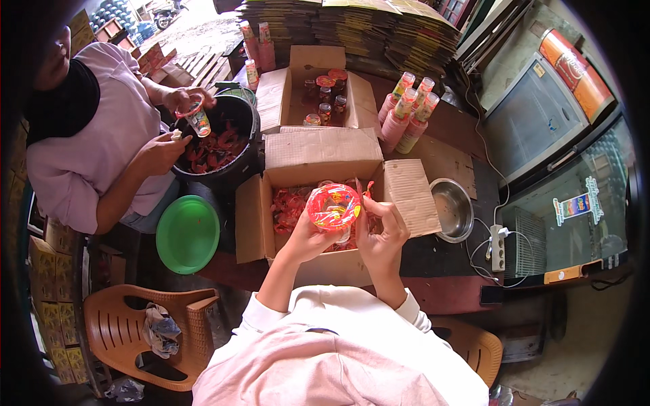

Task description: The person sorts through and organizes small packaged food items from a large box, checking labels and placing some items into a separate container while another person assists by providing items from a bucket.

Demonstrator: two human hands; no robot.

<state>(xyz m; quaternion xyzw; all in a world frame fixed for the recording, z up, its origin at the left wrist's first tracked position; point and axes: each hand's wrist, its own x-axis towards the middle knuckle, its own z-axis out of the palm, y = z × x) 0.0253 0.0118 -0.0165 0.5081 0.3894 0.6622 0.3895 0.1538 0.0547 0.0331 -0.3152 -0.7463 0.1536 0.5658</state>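
My left hand (310,238) is wrapped round a clear plastic cup with a shiny red printed film lid (334,206), held up over an open cardboard box (325,149). Close to the cup's right side, my right hand (383,237) has its thumb and fingers pinched together. A thin red plastic strip (368,188) shows at those fingertips. Inside the box under my hands lies a heap of red film pieces (288,208), partly hidden by the cup and my hands.
At the left, a co-worker's hands (183,101) hold another cup (200,123) over a black bucket (237,111) of red wrappers. A green basin (187,234), a second box (298,64) with jars, stacked cups (406,111), a metal bowl (451,210) and a power strip (497,250) stand around.
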